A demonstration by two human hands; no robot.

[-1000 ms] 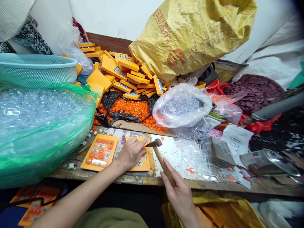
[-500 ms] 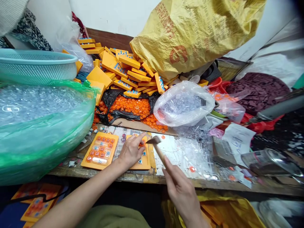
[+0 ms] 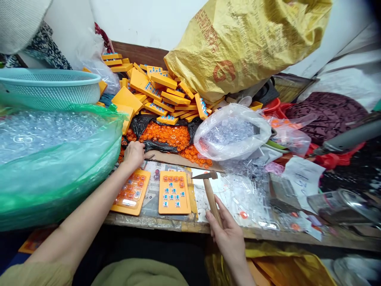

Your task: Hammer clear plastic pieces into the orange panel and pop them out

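Observation:
My right hand [image 3: 228, 230] grips the wooden handle of a small hammer [image 3: 212, 194], its dark metal head above the white sheet just right of a yellow panel [image 3: 175, 210]. That panel lies flat, with a row of orange caps along its top and several blue-and-white switch-like parts below. My left hand [image 3: 134, 154] is at the left edge of the loose orange caps [image 3: 163, 135], fingers curled down; whatever they hold is hidden. Under my left forearm lies a second yellow panel [image 3: 126, 210], partly covered, filled with orange caps and clear covers.
Behind the caps rises a heap of yellow panels [image 3: 160, 81] beneath a yellow sack [image 3: 253, 43]. A green bag of clear pieces [image 3: 59, 171] and a blue basket [image 3: 50, 85] crowd the left. A white bag of clear pieces [image 3: 205, 147] and a glass jar [image 3: 336, 202] stand right.
My left hand has left the right-hand panel and moved up and left to the orange caps. The hammer has swung more upright, its head slightly to the right, still in my right hand.

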